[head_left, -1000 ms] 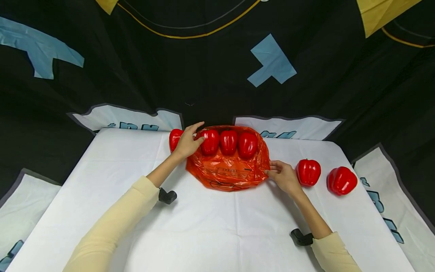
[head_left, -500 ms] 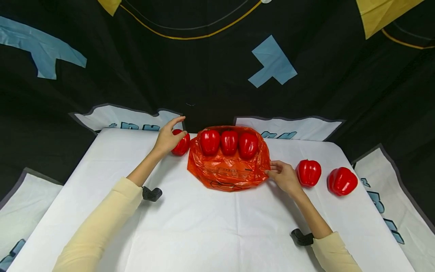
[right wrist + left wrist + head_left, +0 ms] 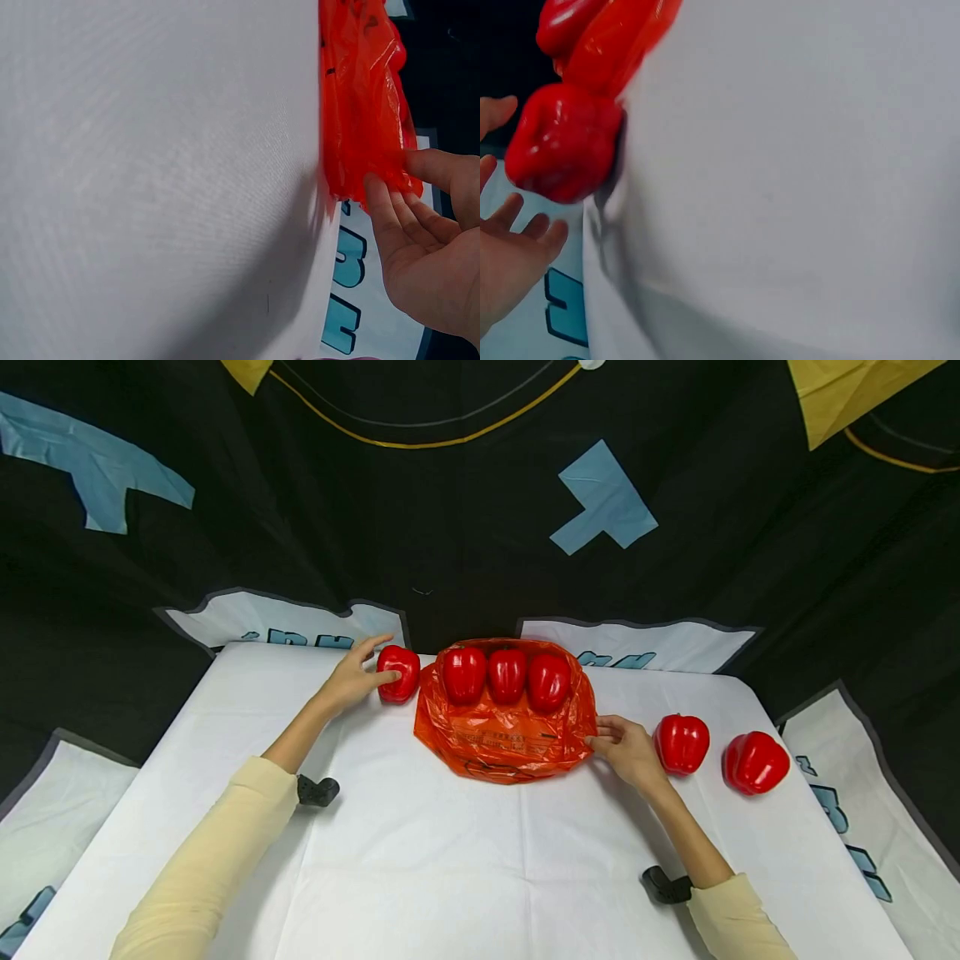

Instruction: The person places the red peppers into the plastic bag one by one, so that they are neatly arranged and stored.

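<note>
An orange-red plastic bag (image 3: pixel 495 752) lies spread on the white table, with several red bell peppers in a row on its far part, one of them the middle pepper (image 3: pixel 507 676). Left of the bag stands another red bell pepper (image 3: pixel 399 674). My left hand (image 3: pixel 349 681) reaches around this pepper's left side, thumb and fingers spread; in the left wrist view, the fingers (image 3: pixel 510 214) show a gap from the pepper (image 3: pixel 566 142). At the bag's right edge, my right hand (image 3: pixel 628 752) pinches the plastic (image 3: pixel 367 142) between thumb and fingers.
Two more red bell peppers, a nearer-in one (image 3: pixel 681 744) and an outer one (image 3: pixel 755 762), stand right of my right hand. A white cloth covers the table (image 3: pixel 450 860). A black curtain (image 3: pixel 420 527) hangs behind the far edge.
My left hand has moved left, away from the bag, and come down beside the pepper left of it. The right hand stays at the bag's right edge.
</note>
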